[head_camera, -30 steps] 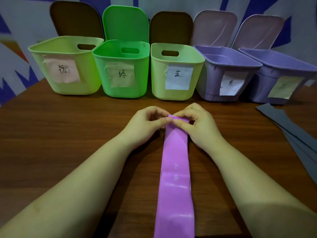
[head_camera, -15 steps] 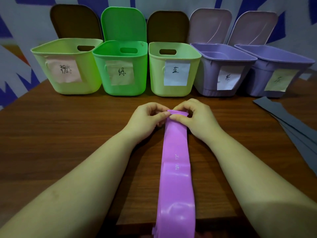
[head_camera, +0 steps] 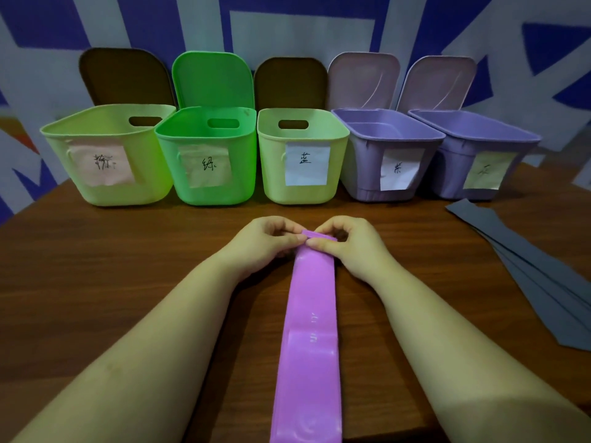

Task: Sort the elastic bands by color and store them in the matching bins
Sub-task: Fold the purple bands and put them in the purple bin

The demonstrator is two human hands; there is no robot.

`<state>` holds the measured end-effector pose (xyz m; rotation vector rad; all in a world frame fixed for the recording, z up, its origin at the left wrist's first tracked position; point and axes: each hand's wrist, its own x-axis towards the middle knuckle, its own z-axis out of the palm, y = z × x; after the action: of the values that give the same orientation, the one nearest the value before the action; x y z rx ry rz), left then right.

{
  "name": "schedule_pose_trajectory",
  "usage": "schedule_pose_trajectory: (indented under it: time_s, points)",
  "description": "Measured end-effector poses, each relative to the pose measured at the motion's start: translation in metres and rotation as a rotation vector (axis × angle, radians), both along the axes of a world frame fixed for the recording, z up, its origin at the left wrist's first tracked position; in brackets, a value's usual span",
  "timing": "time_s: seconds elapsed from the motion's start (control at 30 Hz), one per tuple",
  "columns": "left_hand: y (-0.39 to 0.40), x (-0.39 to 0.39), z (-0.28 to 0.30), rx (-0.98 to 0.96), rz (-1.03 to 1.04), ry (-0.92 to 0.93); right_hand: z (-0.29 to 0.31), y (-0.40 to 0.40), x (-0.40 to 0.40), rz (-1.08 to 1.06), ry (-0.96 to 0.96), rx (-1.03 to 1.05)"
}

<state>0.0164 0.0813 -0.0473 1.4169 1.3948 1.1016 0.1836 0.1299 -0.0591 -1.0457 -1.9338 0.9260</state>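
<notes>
Both hands work the far end of a purple elastic band [head_camera: 311, 330] laid lengthwise down a wooden tabletop [head_camera: 112, 266], its near end running off the bottom of the view. The left hand [head_camera: 268, 243] and right hand [head_camera: 350, 246] each pinch that far edge between thumb and curled fingers, thumbs almost meeting over a small fold or roll just begun there; whether it is a fold or a roll is hard to tell at this angle.

Five open bins stand in a row along the wall, each with a handwritten paper label: a pale green bin [head_camera: 105, 155], a bright green bin [head_camera: 208, 155], a second pale green bin [head_camera: 302, 155], a lilac bin [head_camera: 388, 151] and a second lilac bin [head_camera: 476, 151] at far right. Several grey bands [head_camera: 537, 266] lie fanned on the tabletop to the right, well apart from the hands.

The step in hand appears to be bundling the band for storage. Done well, the edges stay squared, both thumbs press evenly so the roll does not skew, and the slick strip is kept taut against springing open. The lilac bin directly ahead and slightly right looks the likely match, though its label is too faint to read with confidence
</notes>
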Motion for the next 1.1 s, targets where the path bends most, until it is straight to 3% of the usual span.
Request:
schedule_pose_trajectory:
  time_s: [0.3,0.57,0.83,1.1]
  points:
    - [0.004,-0.006,-0.003,-0.006,0.060,-0.091,0.002,0.005,0.004,0.045,-0.018,-0.091]
    - [0.001,-0.005,-0.001,0.037,0.042,-0.060,0.009,-0.004,0.005,0.053,0.085,-0.162]
    - [0.001,-0.003,0.001,-0.020,-0.045,-0.242,0.013,-0.012,0.005,0.046,0.110,-0.088]
    - [0.004,0.002,0.000,-0.060,0.027,-0.126,0.012,-0.012,0.004,0.030,0.056,0.042]
